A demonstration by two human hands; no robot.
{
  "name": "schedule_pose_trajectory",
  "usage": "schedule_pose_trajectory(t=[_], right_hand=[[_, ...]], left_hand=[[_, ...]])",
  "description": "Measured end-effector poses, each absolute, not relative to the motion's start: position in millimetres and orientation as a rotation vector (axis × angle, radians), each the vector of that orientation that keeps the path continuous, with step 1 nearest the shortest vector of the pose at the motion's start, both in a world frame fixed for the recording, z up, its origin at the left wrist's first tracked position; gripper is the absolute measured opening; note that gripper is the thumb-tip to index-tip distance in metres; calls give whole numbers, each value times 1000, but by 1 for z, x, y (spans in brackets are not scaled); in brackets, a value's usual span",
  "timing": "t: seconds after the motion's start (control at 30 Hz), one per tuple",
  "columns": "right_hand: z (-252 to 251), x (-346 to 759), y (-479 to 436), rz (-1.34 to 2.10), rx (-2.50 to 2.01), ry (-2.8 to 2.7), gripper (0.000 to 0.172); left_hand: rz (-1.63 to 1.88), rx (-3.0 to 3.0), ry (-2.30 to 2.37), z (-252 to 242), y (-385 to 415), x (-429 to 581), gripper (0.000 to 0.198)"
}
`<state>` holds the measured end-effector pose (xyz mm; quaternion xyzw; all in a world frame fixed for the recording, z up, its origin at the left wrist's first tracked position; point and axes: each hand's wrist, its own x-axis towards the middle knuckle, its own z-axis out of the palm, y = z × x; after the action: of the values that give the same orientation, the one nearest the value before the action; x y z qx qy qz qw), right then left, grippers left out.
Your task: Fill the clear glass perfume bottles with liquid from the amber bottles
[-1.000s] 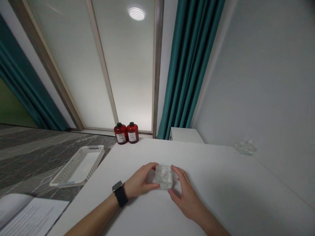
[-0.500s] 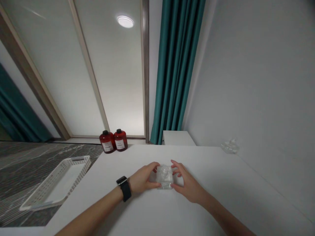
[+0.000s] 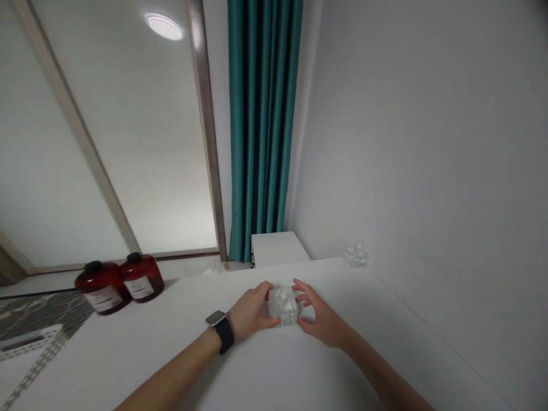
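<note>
A small clear plastic packet (image 3: pixel 283 305), crumpled and roughly square, rests on the white table (image 3: pixel 274 371). My left hand (image 3: pixel 250 311), with a dark watch on its wrist, grips the packet's left side with thumb and fingers curled round it. My right hand (image 3: pixel 317 317) holds the right side, fingers bent against its edge. Both hands meet at the packet near the table's middle.
Two dark red bottles (image 3: pixel 120 282) with white labels stand on the floor at the left. A white mesh basket (image 3: pixel 25 342) shows at the left edge. Another clear crumpled packet (image 3: pixel 355 254) lies at the table's far right corner by the wall. A white cabinet (image 3: pixel 278 248) stands below the teal curtain (image 3: pixel 261 125).
The view has swung to the right, so bottles and basket slid left. Both hands stay on the packet, fingers shifting slightly around it.
</note>
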<state>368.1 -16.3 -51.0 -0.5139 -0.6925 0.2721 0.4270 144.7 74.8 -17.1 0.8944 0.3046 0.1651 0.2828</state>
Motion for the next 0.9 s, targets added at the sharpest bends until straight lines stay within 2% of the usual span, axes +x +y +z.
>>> schedule_pose_trajectory(t=[0.17, 0.5, 0.9], right_hand=[[-52, 408, -12, 632, -1309, -1729, 82], [-82, 467, -11, 129, -1658, -1376, 49], [-90, 485, -14, -54, -1784, -1061, 44]], left_hand=[[474, 2399, 794, -23, 86, 177, 47], [485, 2438, 715, -32, 110, 238, 50], [454, 2535, 702, -26, 128, 310, 47]])
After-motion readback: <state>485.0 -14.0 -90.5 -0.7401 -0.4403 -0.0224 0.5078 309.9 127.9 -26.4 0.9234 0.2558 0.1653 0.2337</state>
